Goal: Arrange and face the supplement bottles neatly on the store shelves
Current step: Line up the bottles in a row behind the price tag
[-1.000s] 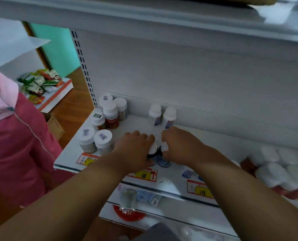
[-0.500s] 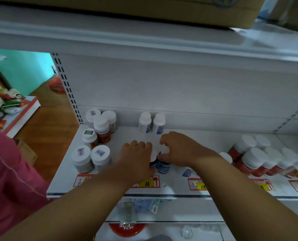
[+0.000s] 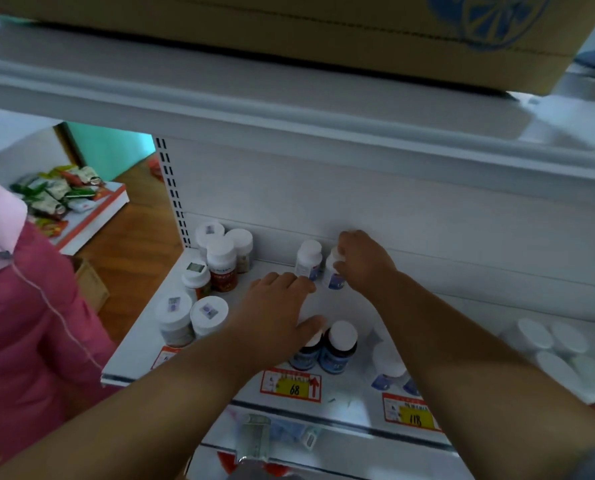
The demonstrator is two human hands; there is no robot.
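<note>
Supplement bottles (image 3: 309, 259) stand at shelf (image 3: 358, 306) rear. Right hand (image 3: 365, 263) grips one white bottle (image 3: 334, 271); left hand (image 3: 275, 306) hovers, fingers relaxed. Recommend drawing forward upright, label outward, beside dark front pair (image 3: 337, 346).

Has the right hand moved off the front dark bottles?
Yes. The right hand went back from the dark bottles to grip a white bottle at the back panel.

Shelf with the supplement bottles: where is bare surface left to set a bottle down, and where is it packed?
Bare shelf runs along the back wall, right of the right hand gripping a white bottle. A smaller patch lies between the back pair and the two dark blue-label bottles. Crowded: the left-end cluster and the white-capped group at far right.
</note>
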